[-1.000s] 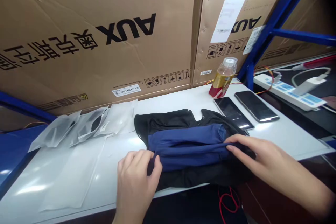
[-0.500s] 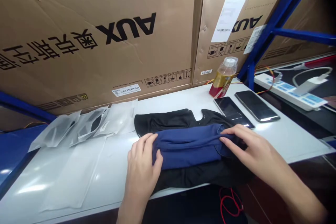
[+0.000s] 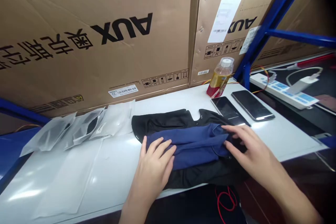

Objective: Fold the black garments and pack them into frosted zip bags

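A folded navy blue cloth (image 3: pixel 193 143) lies in a long strip on top of a black cloth (image 3: pixel 162 120), which is spread on the white tabletop. My left hand (image 3: pixel 156 162) rests on the blue cloth's left part, palm down, its fingers stretched and a little apart. At the other end, my right hand (image 3: pixel 248 145) has its thumb and fingers curled loosely round the edge of the blue cloth, with a fold of it between them. A thin dark edging shows beside the right thumb. The right fingertips are partly hidden in the fabric.
Several frosted plastic bags (image 3: pixel 84 127) lie on the white table (image 3: pixel 112 168) at left. Behind the cloths stand a drink bottle (image 3: pixel 219 78) and two phones (image 3: pixel 252 105). A power strip (image 3: pixel 285 91) lies at right. Large cartons (image 3: pixel 91 59) and a blue frame (image 3: pixel 262 42) border the back.
My left hand has slid right onto the blue cloth and its fingers have spread flat. My right thumb and fingers have loosened from a tight pinch at the cloth's right end.
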Demonstrator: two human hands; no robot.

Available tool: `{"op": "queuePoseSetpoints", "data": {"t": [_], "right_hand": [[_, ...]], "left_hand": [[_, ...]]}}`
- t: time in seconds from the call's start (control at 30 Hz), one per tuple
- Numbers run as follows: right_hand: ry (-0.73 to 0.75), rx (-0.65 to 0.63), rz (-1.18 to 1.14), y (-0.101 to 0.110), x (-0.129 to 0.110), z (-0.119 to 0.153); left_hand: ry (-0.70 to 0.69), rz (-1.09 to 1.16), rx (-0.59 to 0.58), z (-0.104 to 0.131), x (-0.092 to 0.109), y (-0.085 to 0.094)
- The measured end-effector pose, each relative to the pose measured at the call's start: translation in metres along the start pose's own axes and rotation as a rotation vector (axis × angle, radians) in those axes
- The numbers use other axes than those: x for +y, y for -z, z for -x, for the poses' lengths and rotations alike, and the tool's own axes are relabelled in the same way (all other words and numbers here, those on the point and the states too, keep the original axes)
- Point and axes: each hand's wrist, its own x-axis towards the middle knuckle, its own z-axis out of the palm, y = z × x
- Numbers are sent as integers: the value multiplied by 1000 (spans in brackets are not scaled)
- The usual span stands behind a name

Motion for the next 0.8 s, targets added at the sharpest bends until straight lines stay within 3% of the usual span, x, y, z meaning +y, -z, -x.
{"op": "queuePoseSetpoints", "data": {"t": [0.17,0.27,0.37,0.47,0.57,0.8], "right_hand": [[65,-5,3,-6,-13,0],[-148,112,-71,7,-21,4],[-271,135,58,10,-27,8],[-179,48,228,-3,-35,8],[-145,38,256,-15,-45,5],[-339,6,139,-11,-58,-2]], "left_hand": [[-46,-19,-30,-3,5,5],[-148,-7,-73,-9,22,7],[-209,43,-154,-19,41,-1],[-190,91,-223,-27,52,-17],[-171,132,-256,-29,53,-26],[-164,178,-282,-25,47,-26]]}}
